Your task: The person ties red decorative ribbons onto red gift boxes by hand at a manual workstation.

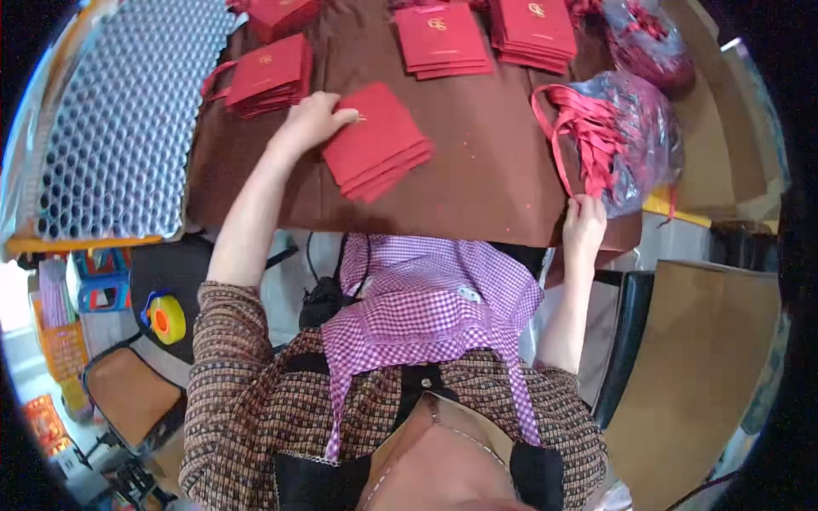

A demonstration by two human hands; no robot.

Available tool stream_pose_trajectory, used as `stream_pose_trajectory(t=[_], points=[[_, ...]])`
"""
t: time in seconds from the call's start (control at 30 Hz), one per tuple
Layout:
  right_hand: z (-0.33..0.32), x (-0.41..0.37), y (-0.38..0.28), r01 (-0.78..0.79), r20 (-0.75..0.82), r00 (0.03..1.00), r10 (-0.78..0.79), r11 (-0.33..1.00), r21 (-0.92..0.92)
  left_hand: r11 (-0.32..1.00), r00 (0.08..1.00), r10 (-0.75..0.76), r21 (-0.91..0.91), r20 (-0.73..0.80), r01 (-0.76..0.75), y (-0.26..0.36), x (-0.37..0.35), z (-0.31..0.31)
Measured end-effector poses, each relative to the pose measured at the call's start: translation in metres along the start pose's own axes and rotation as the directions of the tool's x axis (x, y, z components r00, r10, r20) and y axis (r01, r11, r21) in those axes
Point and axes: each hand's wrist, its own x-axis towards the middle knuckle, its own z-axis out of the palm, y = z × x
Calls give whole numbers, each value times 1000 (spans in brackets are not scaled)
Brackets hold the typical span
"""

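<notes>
A small fanned stack of flat red gift bags (pixel 379 140) with a gold mark lies on the brown cloth in front of me. My left hand (pixel 315 121) grips its upper left corner, the thumb on top and the other fingers bent at the edge. At the table's right front edge, my right hand (pixel 585 220) is closed on the lower end of a red ribbon. That ribbon belongs to a tangled bunch of red ribbons (pixel 592 136), which spills from a clear plastic bag (pixel 652 128).
More red stacks (pixel 443 38) stand along the far side, one with a ribbon loop at its left. A honeycomb-like sheet of tubes (pixel 119 119) borders the table's left. Behind the ribbons is another filled plastic bag (pixel 649 47). Cardboard (pixel 699 358) leans at right.
</notes>
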Motion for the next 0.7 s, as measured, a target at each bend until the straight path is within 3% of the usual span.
stream_pose_trajectory(t=[0.1,0.17,0.2,0.27,0.3,0.37,0.4,0.5,0.63,0.7], points=[[-13,5,-14,-157,7,988,157,984,89,997,998,-49,-56,-36,46,-5,-5,9],[-29,6,-34,-340,46,937,346,872,351,1000,996,-25,-17,-83,24,-9,-2,15],[-31,4,-33,-330,46,941,335,877,349,1000,978,14,-7,-207,-16,-10,-3,22],[-31,-1,-28,-388,211,912,352,573,722,1000,979,-18,-24,-204,14,-9,1,24],[-35,-3,-26,-389,215,913,348,577,718,999,980,-40,-32,-194,34,-5,1,20],[-43,-4,-29,-530,525,834,169,-21,848,994,986,-80,-82,-148,69,1,1,11],[-46,-3,-35,-506,520,853,37,-182,843,986,990,-95,-148,-99,80,3,1,5],[-58,1,-64,-434,455,890,30,-252,865,969,995,-78,-239,-60,61,5,0,3],[-64,1,-77,-408,429,902,54,-217,887,932,993,50,-352,-106,-85,14,-3,4],[-61,-3,-79,-352,287,921,264,251,901,893,984,120,-419,-130,-164,33,-13,-3]])
